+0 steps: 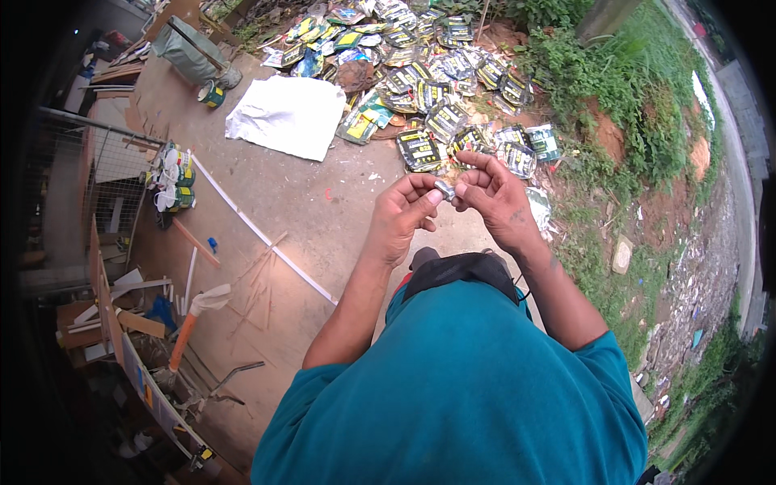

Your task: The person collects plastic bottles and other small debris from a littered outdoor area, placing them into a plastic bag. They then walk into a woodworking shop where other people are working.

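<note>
In front of my chest, both hands pinch one small, silvery-grey, short rod-like piece (444, 190), whose exact kind is too small to make out. My left hand (400, 212) grips its left end between thumb and forefinger, the other fingers curled. At its right end, my right hand (501, 204) closes thumb and fingertips on it, while the upper fingers stretch out over it. Just beyond the hands, flattened black-and-yellow packets (420, 150) lie on the ground.
Many crumpled packets (447, 120) spread ahead, beside a white sheet (284, 115). A long white strip (259, 232) crosses the concrete at left, near thin wood slats (263, 271). A wire mesh panel (101, 153) and wood scraps stand far left. Grass (647, 105) borders the right.
</note>
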The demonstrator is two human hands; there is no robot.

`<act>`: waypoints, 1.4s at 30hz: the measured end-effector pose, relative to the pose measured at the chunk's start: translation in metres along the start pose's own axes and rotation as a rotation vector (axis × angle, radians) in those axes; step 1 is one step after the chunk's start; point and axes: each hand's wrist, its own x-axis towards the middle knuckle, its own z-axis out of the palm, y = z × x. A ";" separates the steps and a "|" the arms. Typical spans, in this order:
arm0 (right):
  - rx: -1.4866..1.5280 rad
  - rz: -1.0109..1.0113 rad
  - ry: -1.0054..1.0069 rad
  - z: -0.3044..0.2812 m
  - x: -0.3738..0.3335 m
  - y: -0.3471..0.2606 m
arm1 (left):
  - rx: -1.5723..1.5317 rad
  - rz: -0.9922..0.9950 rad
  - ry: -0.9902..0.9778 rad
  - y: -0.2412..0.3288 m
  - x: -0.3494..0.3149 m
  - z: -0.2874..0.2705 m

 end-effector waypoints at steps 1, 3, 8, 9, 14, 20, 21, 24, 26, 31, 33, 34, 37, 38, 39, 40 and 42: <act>0.058 0.061 0.014 -0.002 0.000 0.002 | -0.001 -0.002 0.003 0.000 -0.002 0.000; 0.189 0.157 0.029 -0.006 0.001 0.004 | 0.002 -0.006 0.006 0.000 -0.004 0.001; 0.326 0.277 0.005 -0.013 0.001 0.009 | 0.029 0.008 0.023 0.000 -0.006 0.006; 0.341 0.293 0.006 -0.013 0.001 0.010 | 0.034 0.011 0.030 0.000 -0.006 0.006; 0.334 0.292 0.023 -0.012 0.000 0.013 | 0.040 0.006 0.027 0.000 -0.007 0.005; 0.327 0.302 0.014 -0.012 0.002 0.016 | 0.077 0.027 0.004 -0.002 -0.010 0.001; 0.324 0.299 0.013 -0.011 0.002 0.017 | 0.098 0.037 -0.005 -0.002 -0.011 0.001; 0.321 0.298 0.024 -0.008 0.004 0.017 | 0.118 0.040 0.005 -0.003 -0.013 -0.001; 0.317 0.291 0.032 -0.007 0.005 0.016 | 0.138 0.040 0.012 -0.002 -0.012 -0.003; 0.317 0.268 0.019 -0.007 0.008 0.015 | 0.153 0.037 0.012 -0.002 -0.009 -0.007; 0.323 0.247 0.001 -0.006 0.011 0.014 | 0.164 0.049 0.024 -0.003 -0.007 -0.008; 0.300 0.222 -0.009 -0.005 0.012 0.013 | 0.183 0.062 0.025 -0.002 -0.006 -0.010; 0.139 0.119 -0.021 0.002 0.015 0.012 | 0.209 0.069 0.034 -0.001 -0.003 -0.014; 0.027 0.050 -0.011 0.005 0.016 0.012 | 0.198 0.056 0.039 0.000 -0.002 -0.015; -0.082 -0.025 0.003 0.009 0.017 0.012 | 0.188 0.042 0.043 0.001 -0.001 -0.017; -0.216 -0.146 -0.001 0.013 0.019 0.012 | 0.149 0.033 0.042 0.003 0.000 -0.019; -0.494 -0.399 -0.018 0.020 0.021 0.012 | 0.069 0.009 0.042 0.006 0.000 -0.022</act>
